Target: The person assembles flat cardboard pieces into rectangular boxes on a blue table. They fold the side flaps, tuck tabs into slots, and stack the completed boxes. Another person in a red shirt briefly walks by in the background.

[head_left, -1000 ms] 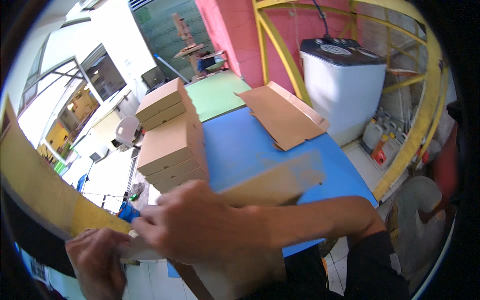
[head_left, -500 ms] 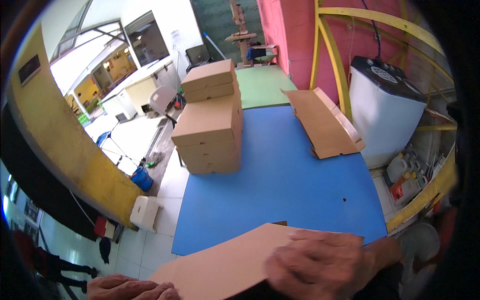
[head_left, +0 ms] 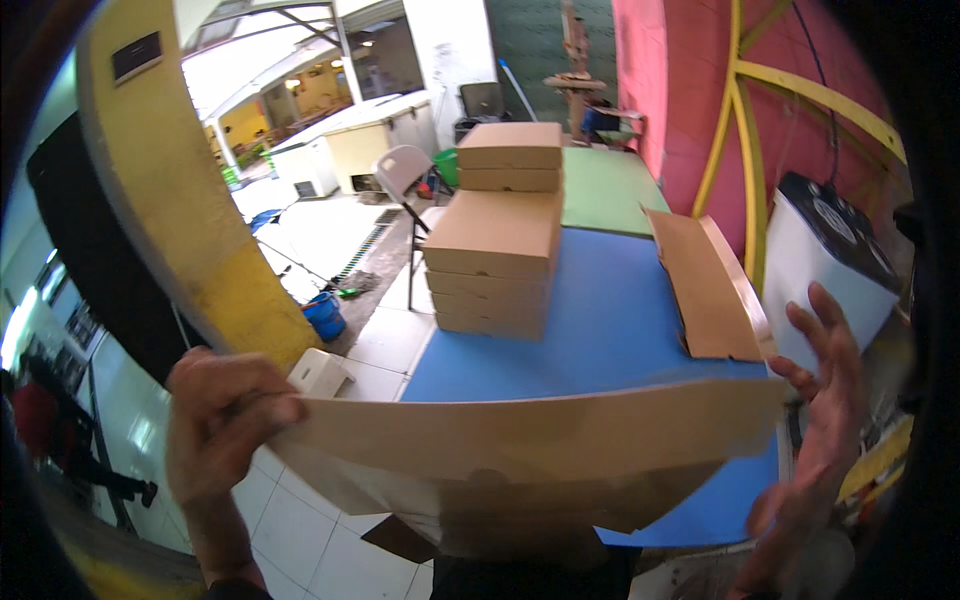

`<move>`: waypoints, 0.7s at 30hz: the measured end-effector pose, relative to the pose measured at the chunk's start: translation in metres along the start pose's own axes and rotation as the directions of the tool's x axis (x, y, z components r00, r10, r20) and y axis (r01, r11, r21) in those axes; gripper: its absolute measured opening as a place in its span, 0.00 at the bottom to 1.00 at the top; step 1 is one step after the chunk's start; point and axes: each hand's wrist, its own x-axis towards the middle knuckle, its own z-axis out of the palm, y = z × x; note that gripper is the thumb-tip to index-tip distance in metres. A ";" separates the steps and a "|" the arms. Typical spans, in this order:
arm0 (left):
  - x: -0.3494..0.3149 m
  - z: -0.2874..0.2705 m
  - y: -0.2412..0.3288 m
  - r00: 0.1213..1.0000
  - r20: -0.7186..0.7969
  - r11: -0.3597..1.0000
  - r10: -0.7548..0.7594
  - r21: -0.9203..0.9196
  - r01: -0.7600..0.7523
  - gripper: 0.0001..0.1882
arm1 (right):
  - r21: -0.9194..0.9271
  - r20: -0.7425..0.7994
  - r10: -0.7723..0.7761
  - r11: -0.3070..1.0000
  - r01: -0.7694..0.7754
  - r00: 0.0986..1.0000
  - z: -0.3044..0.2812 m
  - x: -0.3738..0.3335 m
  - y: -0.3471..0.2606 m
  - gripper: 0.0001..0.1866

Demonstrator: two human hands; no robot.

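Observation:
A brown cardboard sheet (head_left: 540,432) with a folded long edge is raised in front of me, over the near end of the blue table. My left hand (head_left: 225,420) pinches its left corner between thumb and fingers. At the other end, my right hand (head_left: 825,400) is open, fingers spread and pointing up, close beside the sheet's right corner; whether the palm touches it cannot be made out. The lower part of the sheet lies in shadow, with a dark flap (head_left: 400,540) sticking out below its left side.
Closed cardboard boxes (head_left: 490,240) are stacked on the left side of the blue table (head_left: 610,320). Another partly folded cardboard piece (head_left: 705,290) lies at its right edge. A green table (head_left: 612,190) adjoins behind. A washing machine (head_left: 825,260) and yellow metal frame (head_left: 750,170) stand right; a white stool (head_left: 320,375) left.
The cardboard sheet has been lifted off the near table edge and tilted up. My left hand has risen with its corner; my right hand has moved off its top to the right and spread open.

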 end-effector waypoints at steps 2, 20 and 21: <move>0.011 0.004 -0.018 0.987 0.159 0.929 0.033 -0.369 0.028 0.12 | -0.317 0.129 -0.096 0.939 0.133 0.987 0.013 0.000 0.003 0.36; -0.011 0.034 0.004 0.961 -0.157 0.879 0.226 -0.393 -0.271 0.12 | -0.713 -0.061 -0.079 0.702 0.012 0.995 -0.001 -0.054 -0.028 0.17; -0.013 0.036 0.009 0.956 -0.223 0.914 0.189 -0.316 -0.254 0.11 | -0.631 0.003 -0.099 0.772 0.079 0.995 -0.002 -0.050 -0.033 0.18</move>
